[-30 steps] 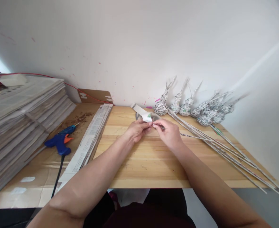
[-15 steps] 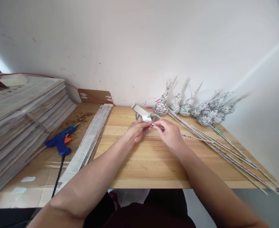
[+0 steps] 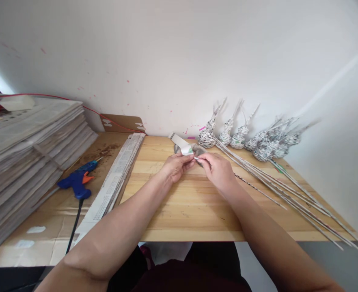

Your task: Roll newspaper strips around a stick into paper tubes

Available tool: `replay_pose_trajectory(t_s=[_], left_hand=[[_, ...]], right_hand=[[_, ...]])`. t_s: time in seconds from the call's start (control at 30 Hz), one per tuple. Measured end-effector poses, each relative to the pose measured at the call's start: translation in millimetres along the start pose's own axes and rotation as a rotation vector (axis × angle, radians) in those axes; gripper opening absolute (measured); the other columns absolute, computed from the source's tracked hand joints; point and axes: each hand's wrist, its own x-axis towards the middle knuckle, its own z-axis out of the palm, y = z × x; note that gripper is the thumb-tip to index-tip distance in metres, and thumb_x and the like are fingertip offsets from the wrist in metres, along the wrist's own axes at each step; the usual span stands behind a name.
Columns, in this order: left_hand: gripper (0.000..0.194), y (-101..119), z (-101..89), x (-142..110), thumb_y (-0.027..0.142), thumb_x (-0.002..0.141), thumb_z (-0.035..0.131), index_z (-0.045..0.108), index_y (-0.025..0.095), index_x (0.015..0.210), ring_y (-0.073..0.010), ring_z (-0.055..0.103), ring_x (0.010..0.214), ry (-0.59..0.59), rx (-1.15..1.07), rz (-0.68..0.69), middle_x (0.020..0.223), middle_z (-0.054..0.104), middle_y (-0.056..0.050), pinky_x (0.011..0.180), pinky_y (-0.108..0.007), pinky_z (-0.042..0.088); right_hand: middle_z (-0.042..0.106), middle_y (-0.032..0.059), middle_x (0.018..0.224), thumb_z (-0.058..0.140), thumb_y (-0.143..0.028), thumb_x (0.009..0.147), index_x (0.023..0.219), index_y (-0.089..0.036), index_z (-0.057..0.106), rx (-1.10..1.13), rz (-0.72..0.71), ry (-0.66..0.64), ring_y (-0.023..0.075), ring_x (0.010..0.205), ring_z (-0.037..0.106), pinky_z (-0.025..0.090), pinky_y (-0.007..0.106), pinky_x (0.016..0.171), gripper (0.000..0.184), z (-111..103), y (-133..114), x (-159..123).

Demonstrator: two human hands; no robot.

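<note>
At the middle of the table, my left hand [image 3: 179,166] pinches the near end of a white newspaper strip [image 3: 180,142] with a green patch on it. My right hand [image 3: 218,168] closes its fingertips on the same paper, right beside the left fingers, where the strip narrows into a thin roll. From under my right hand the rolled paper stick [image 3: 259,190] runs out to the right, dark-speckled and thin. Behind the fingers lies a greyish rounded thing [image 3: 199,149], partly hidden, whose kind I cannot make out.
Several woven paper figures [image 3: 207,138] with pointed tops stand along the wall. Long paper sticks [image 3: 288,190] lie across the table's right side. To the left are flat newspaper strips [image 3: 110,180], a blue glue gun [image 3: 77,182] on cardboard [image 3: 54,231], and a tall newspaper stack [image 3: 35,150].
The rolled stick has swung toward me, clear of the other sticks, and more of its length shows. The strip's far end has shifted slightly. Both hands stay nearly in place, the right fingers turning a little.
</note>
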Motion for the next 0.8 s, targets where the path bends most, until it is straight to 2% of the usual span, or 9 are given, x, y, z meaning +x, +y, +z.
replay_pose_trajectory(t_s=[0.13,0.3,0.47,0.63,0.8], left_hand=[[0.008,1.8,0.9,-1.3,0.001,0.078,0.064,0.07,0.006,0.079,-0.0075,0.063,0.059,-0.005,-0.006,0.004,0.074,0.069,-0.006,0.058,-0.016,0.055],[0.004,3.2,0.6,-0.7,0.004,0.078,0.067,0.069,0.007,0.076,-0.0075,0.062,0.055,0.029,0.012,-0.01,0.068,0.068,-0.005,0.055,-0.017,0.055],[0.003,4.8,-1.5,0.8,0.004,0.077,0.067,0.069,0.007,0.078,-0.008,0.062,0.055,0.045,0.021,0.017,0.069,0.068,-0.006,0.055,-0.017,0.054],[0.002,8.4,-3.7,1.7,0.006,0.077,0.069,0.068,0.007,0.075,-0.0081,0.062,0.055,0.069,0.014,0.047,0.068,0.068,-0.006,0.056,-0.018,0.055],[0.006,7.5,-4.5,1.3,0.007,0.073,0.073,0.07,0.008,0.078,-0.007,0.061,0.055,0.025,0.015,0.034,0.07,0.068,-0.005,0.055,-0.017,0.053]], right_hand=[[0.072,0.0046,0.089,0.049,-0.029,0.093,0.093,-0.021,0.067,0.074,0.052,-0.032,0.0198,0.083,0.064,0.044,0.03,0.075,0.02,0.4,1.0,-0.1],[0.069,0.0014,0.076,0.047,-0.031,0.093,0.093,-0.021,0.066,0.24,0.136,-0.121,0.0147,0.067,0.062,0.042,0.025,0.065,0.022,-1.8,4.3,0.7],[0.066,0.0001,0.069,0.052,-0.041,0.089,0.092,-0.02,0.067,0.321,0.176,-0.189,0.0123,0.055,0.055,0.04,0.024,0.055,0.026,-3.5,9.7,0.1],[0.069,0.0007,0.072,0.049,-0.036,0.091,0.095,-0.021,0.069,0.262,0.19,-0.193,0.0141,0.057,0.06,0.043,0.026,0.057,0.026,-5.1,6.6,4.3],[0.074,0.0047,0.089,0.06,-0.027,0.082,0.091,-0.021,0.07,0.27,0.236,-0.159,0.0187,0.077,0.068,0.051,0.031,0.07,0.014,-2.5,-8.1,25.4]])
